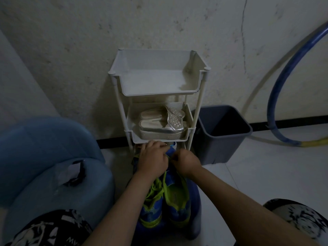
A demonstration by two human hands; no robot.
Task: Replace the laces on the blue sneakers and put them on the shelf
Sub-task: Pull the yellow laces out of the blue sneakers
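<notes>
Now right hand (185,163) pinches the lace (166,176). Can't tell what left hand (152,158) holds, its fingers are curled out of sight. Under both wrists: the sneakers (177,201). Lace looks limp, so pinch near its tip. Shoes are probably light.

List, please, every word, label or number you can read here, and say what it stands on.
"MV", uncertain: white letters on the patterned shorts, cut off by the frame's edge.
Too dark to read: the tag on the blue container.
No legible brand: the blue sneakers.
</notes>
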